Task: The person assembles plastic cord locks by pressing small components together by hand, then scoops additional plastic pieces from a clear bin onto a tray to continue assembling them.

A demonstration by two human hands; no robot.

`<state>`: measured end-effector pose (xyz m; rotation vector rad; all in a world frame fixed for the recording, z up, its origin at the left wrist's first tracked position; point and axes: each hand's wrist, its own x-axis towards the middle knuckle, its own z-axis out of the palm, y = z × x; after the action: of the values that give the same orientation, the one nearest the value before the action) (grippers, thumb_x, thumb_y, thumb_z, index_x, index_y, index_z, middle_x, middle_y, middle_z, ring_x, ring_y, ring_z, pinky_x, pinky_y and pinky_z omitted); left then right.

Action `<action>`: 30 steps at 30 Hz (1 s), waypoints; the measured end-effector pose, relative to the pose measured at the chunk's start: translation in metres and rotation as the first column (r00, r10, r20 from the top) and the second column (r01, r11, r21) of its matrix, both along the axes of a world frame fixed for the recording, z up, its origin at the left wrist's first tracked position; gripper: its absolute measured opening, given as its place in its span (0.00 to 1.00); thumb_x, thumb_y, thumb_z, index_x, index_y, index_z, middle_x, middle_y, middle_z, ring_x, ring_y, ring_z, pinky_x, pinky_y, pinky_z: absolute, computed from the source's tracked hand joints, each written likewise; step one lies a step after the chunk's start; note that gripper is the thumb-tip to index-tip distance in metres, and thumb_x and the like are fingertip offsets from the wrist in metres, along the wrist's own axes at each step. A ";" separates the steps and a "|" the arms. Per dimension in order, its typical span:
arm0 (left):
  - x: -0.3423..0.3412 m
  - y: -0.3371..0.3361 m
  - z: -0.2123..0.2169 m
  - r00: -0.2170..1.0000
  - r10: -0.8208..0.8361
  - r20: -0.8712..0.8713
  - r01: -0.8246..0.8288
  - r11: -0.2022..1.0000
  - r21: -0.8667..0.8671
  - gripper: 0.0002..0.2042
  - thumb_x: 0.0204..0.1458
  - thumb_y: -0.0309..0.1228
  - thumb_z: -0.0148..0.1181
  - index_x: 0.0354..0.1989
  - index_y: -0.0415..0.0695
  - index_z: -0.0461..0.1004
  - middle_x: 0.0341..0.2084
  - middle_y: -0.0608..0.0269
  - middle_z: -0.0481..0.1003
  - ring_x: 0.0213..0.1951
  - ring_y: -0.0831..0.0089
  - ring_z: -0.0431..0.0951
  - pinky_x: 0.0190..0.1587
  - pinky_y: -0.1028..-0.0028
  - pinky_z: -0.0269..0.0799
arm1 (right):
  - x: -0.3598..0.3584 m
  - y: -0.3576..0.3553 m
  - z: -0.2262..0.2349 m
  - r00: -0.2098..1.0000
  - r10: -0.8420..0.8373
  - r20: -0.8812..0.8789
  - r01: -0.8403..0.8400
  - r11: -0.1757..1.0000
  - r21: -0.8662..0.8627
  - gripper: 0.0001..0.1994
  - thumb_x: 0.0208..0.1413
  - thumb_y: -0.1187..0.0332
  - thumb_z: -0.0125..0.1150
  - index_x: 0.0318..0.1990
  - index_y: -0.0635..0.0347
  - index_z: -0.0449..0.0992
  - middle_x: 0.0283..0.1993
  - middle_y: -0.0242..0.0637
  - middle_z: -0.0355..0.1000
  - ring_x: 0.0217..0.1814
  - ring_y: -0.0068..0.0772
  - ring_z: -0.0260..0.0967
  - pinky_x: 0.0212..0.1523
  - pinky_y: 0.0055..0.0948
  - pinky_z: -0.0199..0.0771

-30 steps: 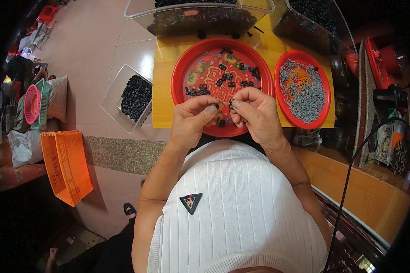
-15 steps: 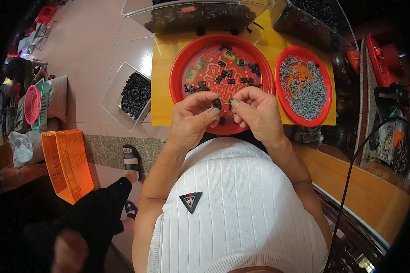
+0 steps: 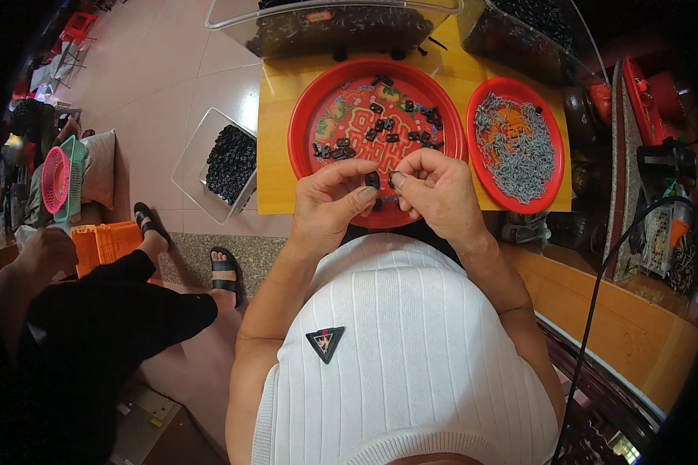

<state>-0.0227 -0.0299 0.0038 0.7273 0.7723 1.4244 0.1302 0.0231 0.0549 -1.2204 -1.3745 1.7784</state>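
Over the near side of the round red tray [image 3: 301,116], my left hand [image 3: 327,200] pinches a small black plastic piece [image 3: 372,180] between thumb and forefinger. Close beside it, my right hand [image 3: 440,192] is closed in a pinch on a tiny dark piece [image 3: 394,180], too small to name and partly hidden by the fingertips. The two pieces are slightly apart. Several loose black plastic pieces [image 3: 392,138] lie scattered on the tray's patterned bottom. To the right, an oval red tray [image 3: 473,151] carries a heap of grey screws [image 3: 523,167].
Clear bins of black parts [image 3: 341,32] stand at the table's far edge. Left of the yellow table [image 3: 274,167] is a clear box of black pieces [image 3: 231,163]. A person in black sandals [image 3: 225,267] sits at left by an orange crate [image 3: 105,244]. A black cable [image 3: 593,302] hangs at right.
The person at left has shifted, swinging a leg and a hand forward in front of the orange crate. My own hands have barely moved and keep their pinches.
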 end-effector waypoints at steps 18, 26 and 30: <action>0.004 -0.001 0.005 0.971 0.014 -0.240 -0.002 0.999 0.051 0.12 0.44 0.20 0.57 0.40 0.36 0.71 0.23 0.69 0.67 0.23 0.85 0.66 0.26 0.86 0.63 | 0.003 0.001 -0.005 0.998 0.061 0.011 -0.061 0.998 -0.018 0.02 0.47 0.75 0.54 0.28 0.65 0.69 0.18 0.28 0.65 0.17 0.12 0.62 0.15 0.11 0.62; 0.006 -0.003 0.005 0.973 -0.002 -0.231 0.003 1.000 0.005 0.12 0.44 0.20 0.57 0.40 0.36 0.71 0.22 0.69 0.68 0.24 0.84 0.66 0.26 0.85 0.64 | 0.003 0.001 -0.007 0.998 0.066 0.021 -0.066 0.998 -0.023 0.05 0.48 0.72 0.54 0.28 0.64 0.69 0.19 0.30 0.66 0.17 0.14 0.62 0.15 0.13 0.62; 0.006 -0.002 0.003 0.974 0.016 -0.226 -0.007 0.999 0.040 0.12 0.44 0.19 0.56 0.40 0.35 0.71 0.25 0.67 0.68 0.25 0.84 0.67 0.27 0.85 0.65 | 0.002 0.000 -0.004 0.997 0.070 0.010 -0.070 0.997 -0.026 0.03 0.47 0.75 0.55 0.28 0.65 0.69 0.19 0.29 0.66 0.17 0.12 0.63 0.15 0.11 0.64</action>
<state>-0.0166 -0.0321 0.0071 0.9277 0.9277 1.3848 0.1327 0.0234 0.0512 -1.2107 -1.4209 1.8449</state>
